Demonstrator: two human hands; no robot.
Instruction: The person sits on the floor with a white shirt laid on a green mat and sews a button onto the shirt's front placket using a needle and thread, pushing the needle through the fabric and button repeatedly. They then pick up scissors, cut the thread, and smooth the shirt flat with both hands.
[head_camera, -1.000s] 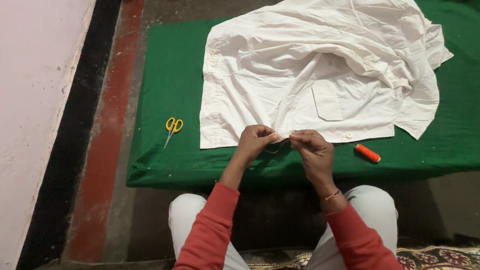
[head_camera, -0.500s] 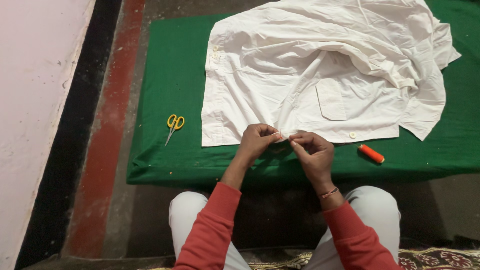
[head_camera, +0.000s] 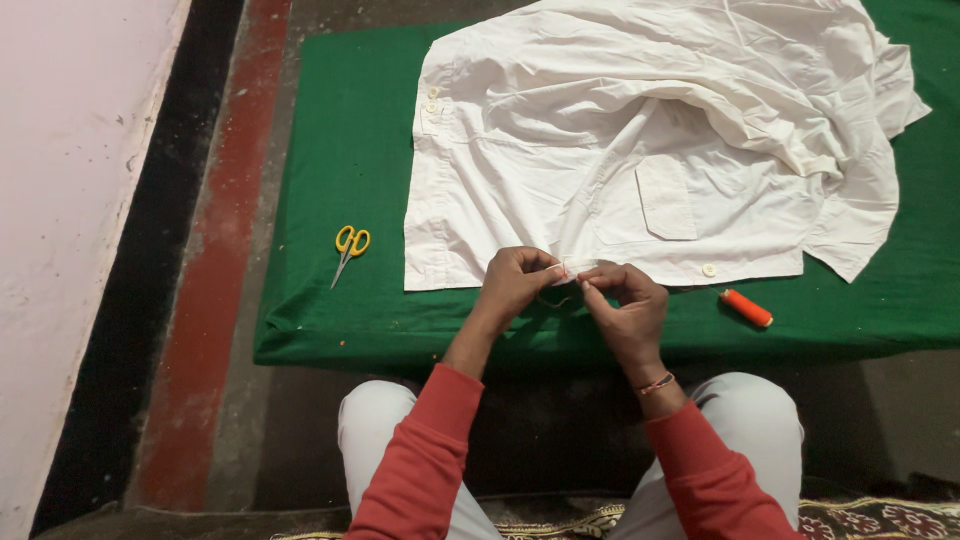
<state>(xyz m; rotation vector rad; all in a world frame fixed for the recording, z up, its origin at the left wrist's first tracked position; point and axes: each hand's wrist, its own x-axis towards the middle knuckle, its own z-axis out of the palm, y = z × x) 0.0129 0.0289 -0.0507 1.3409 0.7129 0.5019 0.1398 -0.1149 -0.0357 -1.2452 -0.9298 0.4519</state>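
One white shirt (head_camera: 640, 150) lay spread on the green mat (head_camera: 330, 140), its near hem pinched by both hands. The left hand (head_camera: 515, 285) and right hand (head_camera: 625, 305) had fingers closed on it; a loosened pinch could drop the hem. Yellow scissors (head_camera: 350, 250) and an orange thread spool (head_camera: 747, 308) lay nearby.

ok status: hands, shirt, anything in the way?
Left hand and right hand both pinching white shirt hem. Scissors and orange spool on green mat, off to the sides.
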